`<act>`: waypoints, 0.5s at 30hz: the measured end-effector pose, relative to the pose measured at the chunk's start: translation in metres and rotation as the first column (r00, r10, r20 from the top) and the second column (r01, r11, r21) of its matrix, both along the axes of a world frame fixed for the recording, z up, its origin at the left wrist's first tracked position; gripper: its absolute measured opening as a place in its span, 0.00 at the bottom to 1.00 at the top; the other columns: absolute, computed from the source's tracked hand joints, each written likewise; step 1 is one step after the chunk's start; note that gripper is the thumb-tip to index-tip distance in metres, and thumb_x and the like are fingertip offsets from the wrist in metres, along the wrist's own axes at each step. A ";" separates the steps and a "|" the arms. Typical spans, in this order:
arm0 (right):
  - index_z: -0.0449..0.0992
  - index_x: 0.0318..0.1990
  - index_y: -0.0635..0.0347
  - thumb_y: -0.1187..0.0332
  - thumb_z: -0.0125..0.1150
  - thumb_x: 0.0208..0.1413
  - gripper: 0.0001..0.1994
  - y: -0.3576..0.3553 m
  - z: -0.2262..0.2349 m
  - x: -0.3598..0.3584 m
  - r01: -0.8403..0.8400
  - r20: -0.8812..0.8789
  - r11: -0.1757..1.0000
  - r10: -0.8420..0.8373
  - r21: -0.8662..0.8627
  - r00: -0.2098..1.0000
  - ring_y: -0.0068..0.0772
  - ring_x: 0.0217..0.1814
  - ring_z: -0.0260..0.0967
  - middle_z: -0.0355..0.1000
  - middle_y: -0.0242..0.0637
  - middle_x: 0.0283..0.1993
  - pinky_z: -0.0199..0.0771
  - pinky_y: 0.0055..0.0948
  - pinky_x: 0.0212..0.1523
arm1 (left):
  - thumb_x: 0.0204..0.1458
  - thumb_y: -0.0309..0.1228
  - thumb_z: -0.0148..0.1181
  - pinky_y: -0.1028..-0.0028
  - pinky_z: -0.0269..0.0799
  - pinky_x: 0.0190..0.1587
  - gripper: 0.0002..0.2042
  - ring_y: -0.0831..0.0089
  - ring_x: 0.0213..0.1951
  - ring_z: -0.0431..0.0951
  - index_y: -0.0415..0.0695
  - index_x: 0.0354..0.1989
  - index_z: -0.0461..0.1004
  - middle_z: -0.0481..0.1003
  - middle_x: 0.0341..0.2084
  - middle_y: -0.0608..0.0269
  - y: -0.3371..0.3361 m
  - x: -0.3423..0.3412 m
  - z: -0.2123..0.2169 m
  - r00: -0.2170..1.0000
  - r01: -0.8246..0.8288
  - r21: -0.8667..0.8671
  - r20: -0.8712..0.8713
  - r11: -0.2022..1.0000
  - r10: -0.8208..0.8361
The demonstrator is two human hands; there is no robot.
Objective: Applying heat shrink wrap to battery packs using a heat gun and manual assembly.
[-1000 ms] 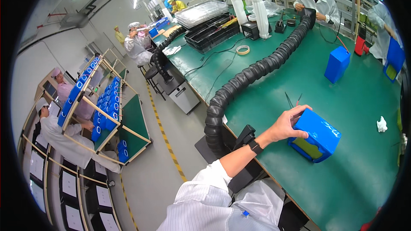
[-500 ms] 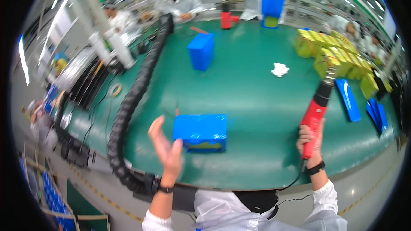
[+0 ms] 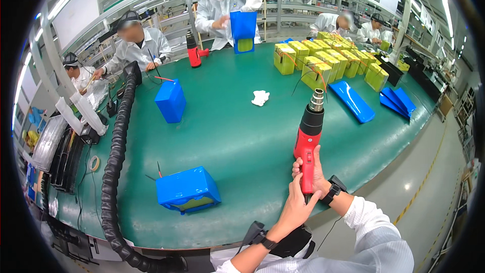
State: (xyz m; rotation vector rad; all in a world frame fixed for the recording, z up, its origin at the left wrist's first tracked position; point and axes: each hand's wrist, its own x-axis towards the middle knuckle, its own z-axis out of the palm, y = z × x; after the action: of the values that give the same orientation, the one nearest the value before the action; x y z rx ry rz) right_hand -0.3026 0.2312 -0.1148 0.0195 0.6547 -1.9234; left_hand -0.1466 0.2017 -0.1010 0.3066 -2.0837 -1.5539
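Observation:
A red and black heat gun (image 3: 304, 144) stands tilted up over the table's near side, its metal nozzle pointing away from me. My right hand (image 3: 318, 177) is closed round its handle, with the thumb lying along the side near the switch. Against the lower end of the handle is my left hand (image 3: 295, 206), its fingers and thumb on either side of the grip. Left of my hands lies a block in blue shrink wrap (image 3: 184, 186); yellow-green shows at its loose near edge, and thin wires stick out at the far left corner.
Another blue-wrapped block (image 3: 171, 102) stands farther back. Yellow battery packs (image 3: 317, 73) with wires fill the far right, near flat blue sleeves (image 3: 352, 102). A crumpled white wad (image 3: 260, 97) lies mid-table. A black ribbed hose (image 3: 115, 172) runs along the left. Across the table, a co-worker (image 3: 225, 7) handles a blue sleeve beside another heat gun (image 3: 194, 53).
My left hand has left the near blue-wrapped block and come over to the heat gun's handle. The view has swung to the right. The heat gun stays in my right hand.

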 end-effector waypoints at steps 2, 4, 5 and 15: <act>0.71 0.23 0.56 0.20 0.54 0.43 0.40 0.007 0.003 -0.001 0.056 -0.151 0.993 -0.040 0.104 0.988 0.33 0.31 0.74 0.72 0.38 0.28 0.80 0.28 0.36 | 0.61 0.31 0.59 0.55 0.64 0.64 0.36 0.42 0.63 0.66 0.33 0.71 0.46 0.59 0.62 0.34 0.006 -0.015 -0.006 1.000 0.009 -0.049 0.010 0.999 -0.009; 0.74 0.30 0.59 0.23 0.49 0.52 0.40 0.021 0.000 -0.008 0.011 -0.194 0.999 -0.001 0.050 0.981 0.36 0.39 0.76 0.75 0.43 0.34 0.80 0.31 0.43 | 0.61 0.30 0.58 0.54 0.63 0.65 0.37 0.40 0.64 0.64 0.33 0.72 0.43 0.58 0.62 0.31 0.010 -0.023 -0.013 0.999 0.012 -0.095 0.037 0.995 -0.008; 0.74 0.35 0.61 0.27 0.47 0.57 0.38 0.028 0.014 0.002 0.049 -0.279 0.986 -0.003 0.158 0.960 0.37 0.41 0.77 0.75 0.44 0.37 0.80 0.33 0.46 | 0.61 0.29 0.57 0.54 0.64 0.64 0.37 0.39 0.63 0.65 0.33 0.73 0.41 0.59 0.61 0.31 0.011 -0.023 -0.016 1.000 0.029 -0.109 0.009 0.994 -0.029; 0.72 0.43 0.63 0.69 0.56 0.64 0.07 0.112 0.025 0.073 0.446 -0.990 0.886 0.085 0.127 0.113 0.31 0.39 0.72 0.74 0.39 0.42 0.74 0.31 0.44 | 0.57 0.32 0.63 0.50 0.59 0.61 0.44 0.40 0.58 0.58 0.29 0.73 0.40 0.62 0.53 0.34 0.011 0.012 -0.018 0.984 -0.141 -0.336 0.056 0.931 0.169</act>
State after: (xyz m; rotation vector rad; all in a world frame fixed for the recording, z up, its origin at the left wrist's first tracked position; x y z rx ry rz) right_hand -0.2295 0.3434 -0.0897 -1.1232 2.0834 -1.7586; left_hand -0.1344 0.2123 -0.1191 0.4063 -2.2798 -1.0926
